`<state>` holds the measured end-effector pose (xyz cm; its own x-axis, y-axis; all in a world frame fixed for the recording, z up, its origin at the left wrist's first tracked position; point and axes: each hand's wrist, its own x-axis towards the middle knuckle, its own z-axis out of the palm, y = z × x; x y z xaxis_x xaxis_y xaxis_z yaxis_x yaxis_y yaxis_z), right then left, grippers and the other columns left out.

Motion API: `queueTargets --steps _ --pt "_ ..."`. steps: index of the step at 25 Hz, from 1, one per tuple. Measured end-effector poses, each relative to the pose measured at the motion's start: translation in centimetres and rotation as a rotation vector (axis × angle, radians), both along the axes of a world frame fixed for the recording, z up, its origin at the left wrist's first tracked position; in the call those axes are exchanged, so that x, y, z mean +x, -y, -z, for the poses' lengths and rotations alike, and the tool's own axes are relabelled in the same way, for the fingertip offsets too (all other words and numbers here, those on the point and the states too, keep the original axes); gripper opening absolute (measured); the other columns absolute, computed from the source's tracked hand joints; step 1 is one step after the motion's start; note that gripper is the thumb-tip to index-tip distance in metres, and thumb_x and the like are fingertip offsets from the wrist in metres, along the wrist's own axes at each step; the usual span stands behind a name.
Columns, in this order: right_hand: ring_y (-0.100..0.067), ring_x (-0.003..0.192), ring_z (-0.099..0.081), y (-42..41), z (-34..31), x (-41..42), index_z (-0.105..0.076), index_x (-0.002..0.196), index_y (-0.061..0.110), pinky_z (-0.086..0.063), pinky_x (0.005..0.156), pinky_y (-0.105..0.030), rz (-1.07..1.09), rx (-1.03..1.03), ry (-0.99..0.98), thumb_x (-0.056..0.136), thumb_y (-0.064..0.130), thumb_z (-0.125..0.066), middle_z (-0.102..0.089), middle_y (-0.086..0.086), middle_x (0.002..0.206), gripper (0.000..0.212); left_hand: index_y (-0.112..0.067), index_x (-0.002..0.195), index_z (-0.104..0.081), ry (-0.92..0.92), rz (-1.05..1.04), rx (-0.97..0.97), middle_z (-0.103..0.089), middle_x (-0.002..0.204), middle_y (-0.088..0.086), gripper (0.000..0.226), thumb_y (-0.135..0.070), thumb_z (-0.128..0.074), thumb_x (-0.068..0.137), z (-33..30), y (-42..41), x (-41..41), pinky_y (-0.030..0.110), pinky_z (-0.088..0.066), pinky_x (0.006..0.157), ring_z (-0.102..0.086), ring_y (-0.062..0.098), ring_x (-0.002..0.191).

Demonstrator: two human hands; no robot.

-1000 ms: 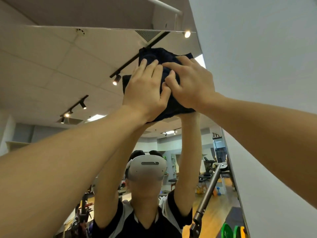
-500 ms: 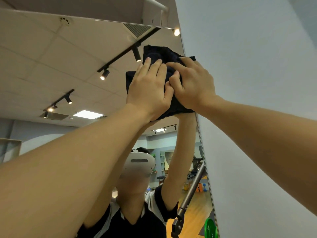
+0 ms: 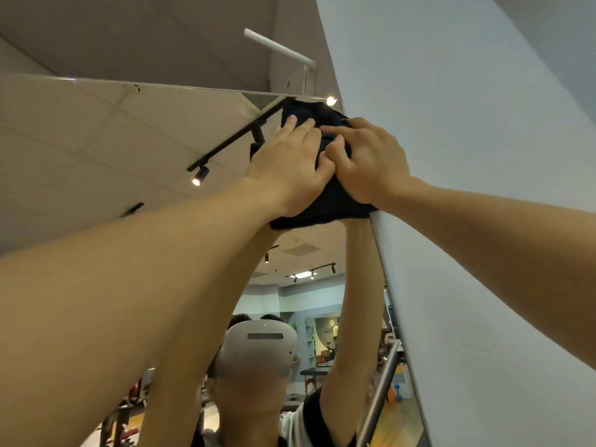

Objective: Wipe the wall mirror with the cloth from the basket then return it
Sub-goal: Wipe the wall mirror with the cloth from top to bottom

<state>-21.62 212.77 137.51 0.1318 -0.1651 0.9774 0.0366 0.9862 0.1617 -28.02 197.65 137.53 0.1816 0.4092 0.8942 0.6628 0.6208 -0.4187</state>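
Cloth (image 3: pixel 325 201) lies pressed flat on the wall mirror (image 3: pixel 129 150) under both hands, at its upper right corner. Left hand (image 3: pixel 290 166) spreads open on it, fingers together; right hand (image 3: pixel 371 162) presses beside it, thumb and fingers pinching a fold. I think the cloth can slip over the mirror edge onto the wall (image 3: pixel 467 156) just right of the right hand, because the arms are stretched high. It looks dark navy, thick and bunched, hanging below the palms.
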Motion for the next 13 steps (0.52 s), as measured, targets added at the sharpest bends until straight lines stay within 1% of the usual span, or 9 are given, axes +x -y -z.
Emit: queueTargets --steps 2,3,5,6,7,8,9,11,13 --pt "-0.025 0.098 -0.059 -0.3 -4.1 0.1 -0.072 0.127 0.034 -0.045 0.080 -0.037 0.002 0.000 0.006 0.091 0.048 -0.023 -0.062 -0.003 0.103 0.062 -0.009 0.158 -0.031 0.016 0.005 0.024 -0.026 0.168 0.009 0.058 -0.039 -0.028 0.108 -3.8 -0.6 0.1 0.042 -0.015 0.127 -0.013 0.028 0.158" --pt "-0.025 0.095 -0.059 -0.3 -5.9 0.1 -0.076 0.118 0.032 -0.044 0.078 -0.037 0.004 0.007 0.008 0.090 0.049 -0.023 -0.062 -0.003 0.098 0.062 -0.010 0.156 -0.034 0.021 0.014 0.045 -0.030 0.166 0.010 0.056 -0.038 -0.028 0.108 -5.4 -0.8 0.1 0.042 -0.018 0.126 -0.016 0.029 0.157" --pt "-0.026 0.090 -0.059 -0.4 -8.0 0.1 -0.077 0.104 0.024 -0.048 0.078 -0.040 -0.004 0.029 -0.010 0.087 0.051 -0.022 -0.068 -0.006 0.094 0.064 -0.012 0.145 -0.047 0.021 0.043 0.092 -0.044 0.157 0.011 0.051 -0.039 -0.029 0.107 -7.3 -1.0 0.1 0.044 -0.029 0.118 -0.028 0.030 0.152" --pt "-0.026 0.090 -0.060 -0.5 -8.3 -0.1 -0.077 0.102 0.022 -0.050 0.080 -0.042 -0.013 0.037 -0.025 0.087 0.050 -0.022 -0.069 -0.006 0.094 0.064 -0.013 0.139 -0.051 0.019 0.049 0.107 -0.050 0.150 0.011 0.048 -0.040 -0.029 0.106 -7.5 -1.0 0.1 0.045 -0.034 0.113 -0.035 0.030 0.147" --pt "-0.026 0.092 -0.060 -0.6 -8.0 -0.2 -0.077 0.104 0.023 -0.051 0.084 -0.043 -0.024 0.036 -0.039 0.088 0.048 -0.023 -0.071 -0.007 0.097 0.062 -0.013 0.135 -0.052 0.014 0.048 0.112 -0.053 0.146 0.011 0.047 -0.040 -0.029 0.105 -7.2 -1.0 0.3 0.044 -0.037 0.109 -0.039 0.031 0.144" --pt "-0.026 0.096 -0.061 -0.7 -7.2 -0.3 -0.077 0.111 0.024 -0.051 0.088 -0.042 -0.039 0.025 -0.049 0.090 0.046 -0.024 -0.071 -0.008 0.103 0.061 -0.012 0.136 -0.052 0.012 0.044 0.107 -0.053 0.145 0.012 0.046 -0.039 -0.030 0.105 -6.4 -1.1 0.3 0.044 -0.036 0.109 -0.039 0.030 0.143" --pt "-0.026 0.100 -0.062 -1.0 -5.8 -0.5 -0.076 0.119 0.027 -0.050 0.090 -0.040 -0.056 0.011 -0.056 0.091 0.045 -0.025 -0.071 -0.009 0.108 0.061 -0.011 0.142 -0.049 0.012 0.039 0.093 -0.051 0.149 0.012 0.048 -0.037 -0.031 0.106 -5.2 -1.2 0.4 0.044 -0.034 0.113 -0.036 0.030 0.147" --pt "-0.025 0.102 -0.062 -1.1 -1.8 -0.6 -0.071 0.129 0.028 -0.049 0.089 -0.038 -0.079 0.001 -0.061 0.090 0.050 -0.022 -0.069 -0.008 0.112 0.067 -0.009 0.153 -0.039 0.004 0.031 0.060 -0.040 0.160 0.011 0.056 -0.037 -0.030 0.106 -1.4 -1.0 0.4 0.043 -0.023 0.123 -0.025 0.029 0.154" --pt "-0.024 0.106 -0.062 -1.1 2.9 -0.9 -0.069 0.133 0.026 -0.050 0.088 -0.037 -0.099 0.011 -0.049 0.089 0.052 -0.022 -0.068 -0.006 0.118 0.069 -0.008 0.156 -0.035 -0.023 0.051 0.021 -0.036 0.163 0.011 0.065 -0.042 -0.027 0.102 2.7 -0.5 -0.3 0.042 -0.018 0.127 -0.022 0.029 0.156"
